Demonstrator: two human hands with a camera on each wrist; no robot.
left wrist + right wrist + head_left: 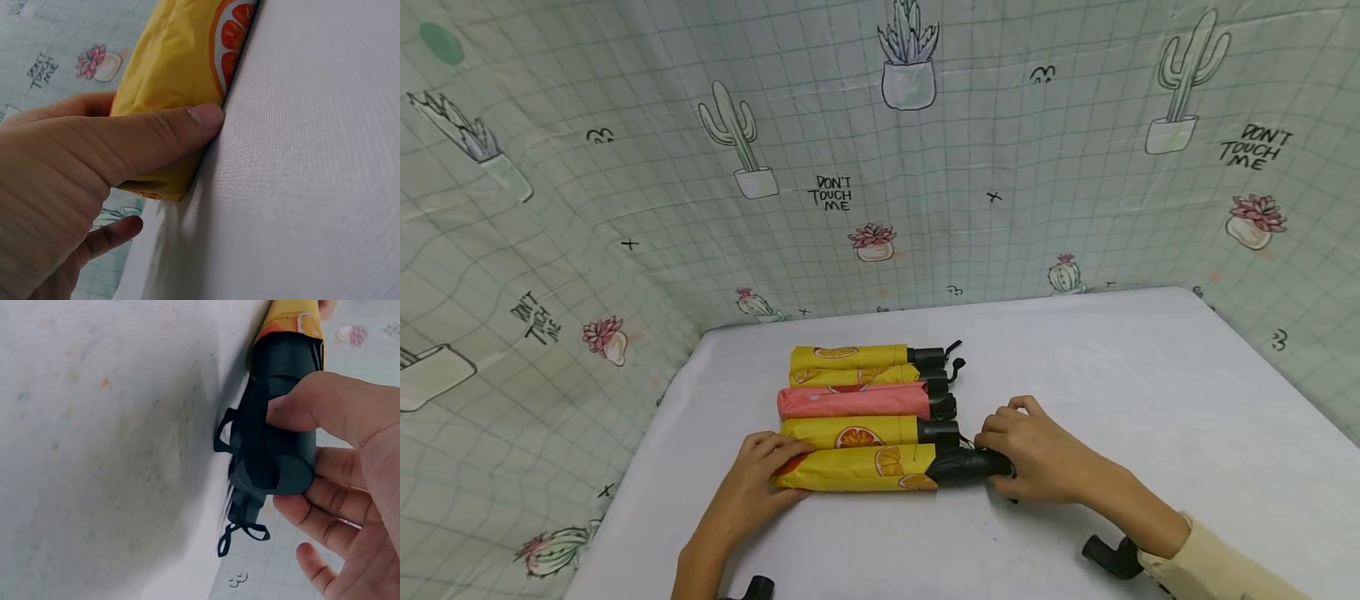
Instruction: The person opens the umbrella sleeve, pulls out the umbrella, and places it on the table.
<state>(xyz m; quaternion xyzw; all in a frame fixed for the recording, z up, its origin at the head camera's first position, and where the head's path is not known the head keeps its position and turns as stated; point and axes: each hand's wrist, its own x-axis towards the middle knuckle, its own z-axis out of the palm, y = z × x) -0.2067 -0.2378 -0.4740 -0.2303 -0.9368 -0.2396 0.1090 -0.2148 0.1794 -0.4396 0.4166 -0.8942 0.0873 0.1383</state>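
Several folded umbrellas lie side by side in a row. Nearest is a yellow umbrella (865, 469) with orange-slice prints and a black handle (962, 465). My left hand (752, 482) grips its left end; in the left wrist view the thumb (169, 134) presses along the yellow cover (165, 69). On the right, my right hand (1045, 457) pinches the black handle (290, 456), whose wrist strap (228, 431) hangs beside it. Behind lie another yellow umbrella (827, 430), a pink umbrella (850, 402) and more yellow ones (850, 358), handles all pointing right.
A white-covered table (1150, 375) bears the row. Patterned cactus cloth (962, 150) hangs behind and to the left. Black devices sit by the wrists, one beside the right sleeve (1210, 554) and one at the bottom edge.
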